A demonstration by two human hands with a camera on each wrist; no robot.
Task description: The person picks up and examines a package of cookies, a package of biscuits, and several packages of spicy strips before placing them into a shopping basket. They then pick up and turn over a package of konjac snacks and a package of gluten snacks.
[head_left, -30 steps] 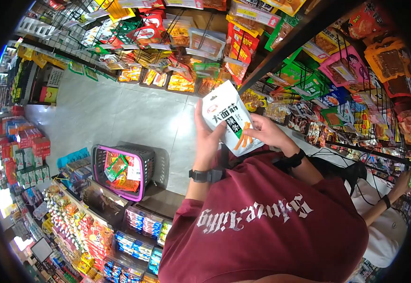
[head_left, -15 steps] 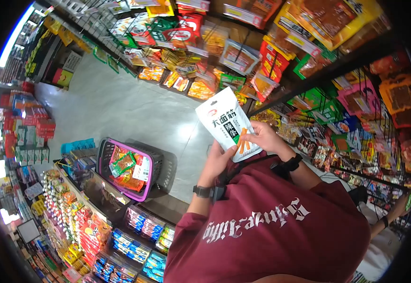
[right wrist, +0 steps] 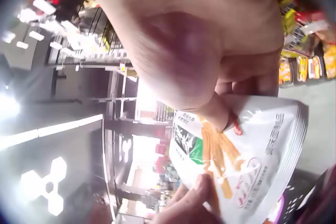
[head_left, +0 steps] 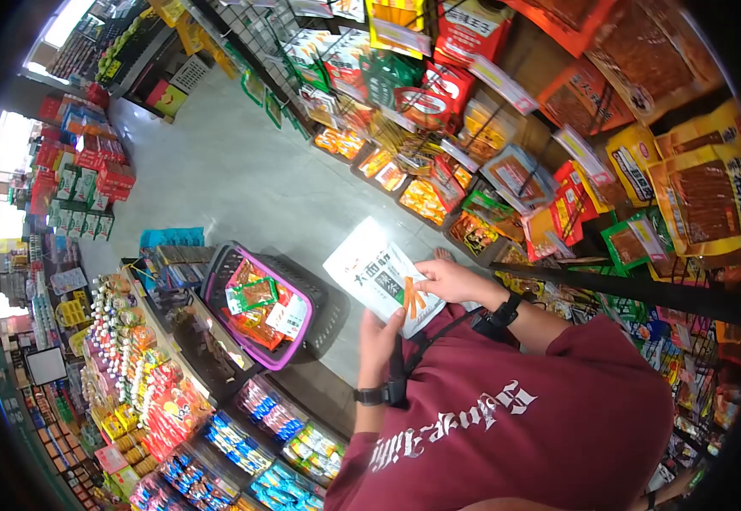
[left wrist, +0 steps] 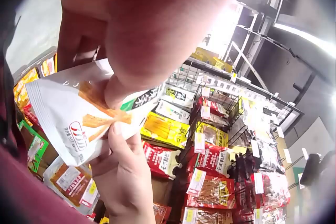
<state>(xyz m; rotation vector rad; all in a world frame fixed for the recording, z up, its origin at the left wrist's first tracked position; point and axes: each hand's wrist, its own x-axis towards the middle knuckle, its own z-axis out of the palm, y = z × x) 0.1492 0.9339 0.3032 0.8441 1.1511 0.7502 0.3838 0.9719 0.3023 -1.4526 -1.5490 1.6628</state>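
A white snack pouch [head_left: 369, 271] with dark lettering and printed orange sticks is held in front of the maroon shirt, its printed face up. My left hand [head_left: 378, 342] grips its lower edge, thumb on the front. On the right side, my right hand [head_left: 464, 284] pinches the pouch, thumb over the picture of the sticks. The left wrist view shows the pouch [left wrist: 58, 111] between both hands, with the right hand [left wrist: 126, 179] below it. In the right wrist view, the left hand [right wrist: 191, 205] holds it from below. Fingers behind the pouch are mostly hidden.
A dark basket with a purple rim [head_left: 306, 300] stands at left, holding several snack packets [head_left: 255, 293]. Hanging snack bags [head_left: 698, 192] fill the racks at upper right. Lollipops and boxed sweets [head_left: 238, 443] line the lower-left shelf. Grey floor [head_left: 217, 179] lies between them.
The head view has turned, bringing the hanging bags closer. My left hand has shifted from the pouch's left side to its lower edge. The other person at right has mostly left view.
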